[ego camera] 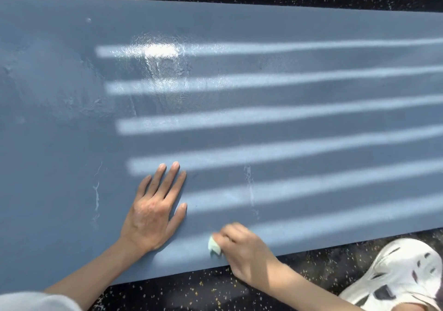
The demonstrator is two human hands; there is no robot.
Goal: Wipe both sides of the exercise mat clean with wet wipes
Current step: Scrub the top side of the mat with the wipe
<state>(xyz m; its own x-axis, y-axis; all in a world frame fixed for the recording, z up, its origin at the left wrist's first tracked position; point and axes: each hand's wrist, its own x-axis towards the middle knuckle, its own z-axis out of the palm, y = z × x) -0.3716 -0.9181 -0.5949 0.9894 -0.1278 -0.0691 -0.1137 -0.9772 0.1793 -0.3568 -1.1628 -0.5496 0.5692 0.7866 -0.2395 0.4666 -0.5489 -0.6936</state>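
A blue-grey exercise mat lies flat on the floor and fills most of the view. Bands of sunlight cross it, and a wet shiny patch shows in its far middle. My left hand rests flat on the mat near the front edge, fingers straight and spread. To its right, my right hand grips a crumpled white wet wipe and presses it on the mat close to the front edge. The right hand looks blurred.
Black speckled rubber floor borders the mat in front and behind. A white shoe stands on the floor at the bottom right, just off the mat's edge. Thin whitish streaks mark the mat.
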